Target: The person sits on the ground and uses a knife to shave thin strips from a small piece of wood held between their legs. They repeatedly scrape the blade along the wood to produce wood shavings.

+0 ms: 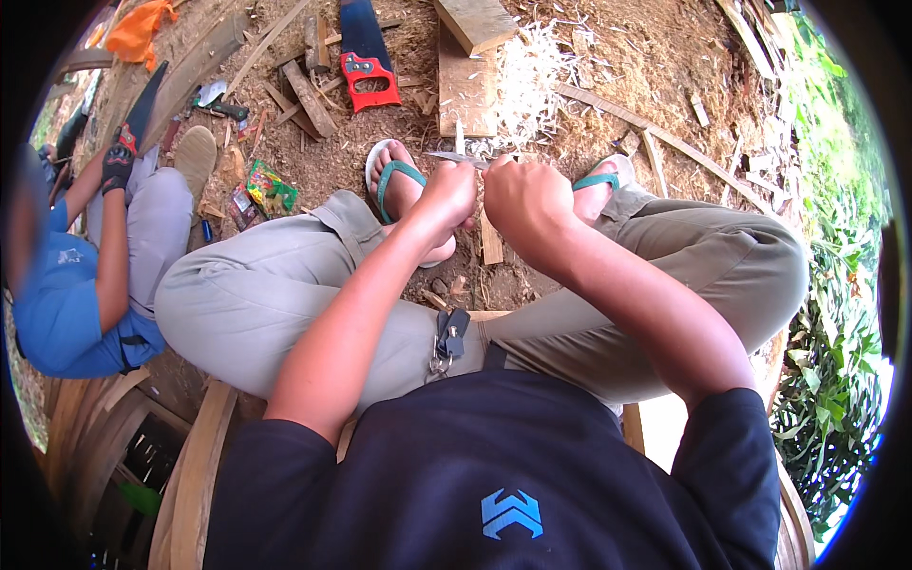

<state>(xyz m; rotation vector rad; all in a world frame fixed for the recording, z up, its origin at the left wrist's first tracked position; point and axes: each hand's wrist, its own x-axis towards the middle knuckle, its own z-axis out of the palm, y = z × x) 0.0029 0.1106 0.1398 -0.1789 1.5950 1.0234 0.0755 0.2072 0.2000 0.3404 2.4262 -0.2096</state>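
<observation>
Close together above the ground between my feet, both my hands are closed. My right hand (528, 204) grips a knife whose handle is hidden in the fist; its narrow metal blade (454, 157) reaches left past my left hand (446, 197). The left fingers are wrapped round a thin pale wooden stick (460, 136), whose tip stands up beyond the blade. Most of the stick is covered by the hand. Ahead lies a wooden block (467, 90) with another wood piece (477, 26) on top, and pale curled shavings (532, 85) are heaped beside it.
A hand saw with a red handle (370, 81) lies ahead left. At far left sits a person in a blue shirt (71, 304), a gloved hand (119, 161) at another saw. Wood offcuts (309, 100), a long strip (665, 138) and a green packet (272, 188) litter the ground. Plants (831, 351) border the right.
</observation>
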